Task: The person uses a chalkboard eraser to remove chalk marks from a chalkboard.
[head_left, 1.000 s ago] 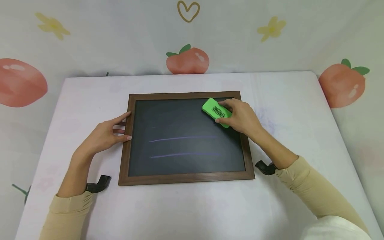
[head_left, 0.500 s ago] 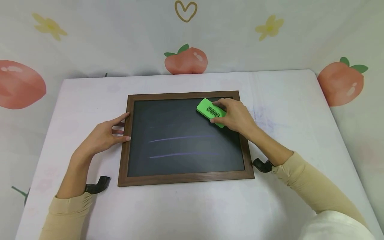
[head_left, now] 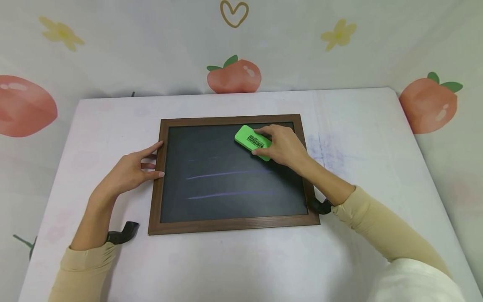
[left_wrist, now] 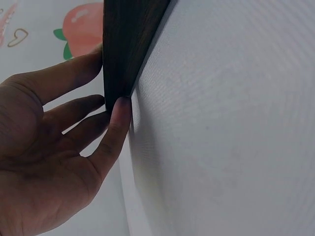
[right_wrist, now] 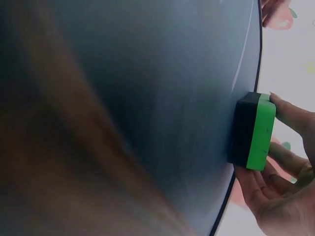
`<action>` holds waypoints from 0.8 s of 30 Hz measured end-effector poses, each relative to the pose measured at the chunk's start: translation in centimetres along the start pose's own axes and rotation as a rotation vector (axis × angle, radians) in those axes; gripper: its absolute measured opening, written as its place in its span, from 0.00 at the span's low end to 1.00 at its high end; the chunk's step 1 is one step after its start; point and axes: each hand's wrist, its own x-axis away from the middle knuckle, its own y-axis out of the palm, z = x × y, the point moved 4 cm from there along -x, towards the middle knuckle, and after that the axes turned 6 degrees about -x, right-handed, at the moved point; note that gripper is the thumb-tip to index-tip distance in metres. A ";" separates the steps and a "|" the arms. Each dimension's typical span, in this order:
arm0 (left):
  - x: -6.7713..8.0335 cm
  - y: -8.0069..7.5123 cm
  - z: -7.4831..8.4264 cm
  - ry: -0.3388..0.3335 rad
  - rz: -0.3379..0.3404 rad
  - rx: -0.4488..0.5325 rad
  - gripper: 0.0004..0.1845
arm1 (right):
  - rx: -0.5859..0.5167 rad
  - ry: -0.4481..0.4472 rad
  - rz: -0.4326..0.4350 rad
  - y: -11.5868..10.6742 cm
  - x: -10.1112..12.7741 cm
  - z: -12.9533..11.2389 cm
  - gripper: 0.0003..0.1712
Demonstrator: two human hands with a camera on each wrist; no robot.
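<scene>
Green eraser [head_left: 252, 142] sits on the blackboard [head_left: 226, 207], upper half, right of centre, above two purple lines [head_left: 222, 174]. The board's brown frame [head_left: 234, 223] lies on the white counter [head_left: 234, 268] before a peach-printed backdrop [head_left: 294, 50]; the right forearm [head_left: 326, 184] crosses its right side. The right hand's [head_left: 284, 144] grip is narrow, pinching the eraser; the left hand [head_left: 130, 170], fingers spread, touches the frame's left edge. Fingers hide the eraser's right end; faint marks left of it are hard to make out.

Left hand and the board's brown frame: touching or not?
Touching. The left wrist view shows it: the left hand has fingers against the outer side of the brown frame, no gap visible.
</scene>
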 end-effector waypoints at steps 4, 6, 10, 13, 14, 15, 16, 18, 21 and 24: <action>0.0 -0.1 0.1 -0.005 -0.001 -0.003 0.48 | 0.011 -0.008 -0.012 0.4 -0.3 -0.4 0.37; 0.0 -0.1 0.1 -0.007 0.000 -0.009 0.48 | 0.018 -0.013 -0.027 0.5 -0.5 -0.6 0.37; 0.0 -0.1 0.0 -0.012 0.000 -0.010 0.48 | 0.031 -0.039 -0.066 1.0 -1.3 -1.2 0.38; -0.1 -0.1 0.0 -0.021 -0.002 -0.008 0.49 | 0.025 -0.067 -0.093 1.3 -2.0 -1.6 0.37; 0.0 -0.1 0.0 -0.025 -0.003 -0.008 0.49 | 0.020 -0.076 -0.101 1.4 -2.3 -1.8 0.37; -0.1 -0.1 0.0 -0.026 -0.003 -0.008 0.49 | 0.016 -0.085 -0.108 1.5 -2.5 -1.9 0.36; -0.1 -0.1 0.0 -0.026 -0.002 -0.009 0.49 | 0.012 -0.092 -0.116 1.6 -2.6 -2.0 0.36; -0.1 -0.2 -0.1 -0.025 -0.001 -0.016 0.49 | 0.004 -0.105 -0.128 1.7 -2.9 -2.3 0.36; 0.0 -0.2 -0.1 -0.024 0.000 -0.022 0.49 | -0.005 -0.122 -0.140 2.0 -3.1 -2.8 0.35; 0.0 -0.2 -0.1 -0.025 -0.001 -0.023 0.49 | -0.012 -0.128 -0.148 2.5 -3.4 -3.3 0.35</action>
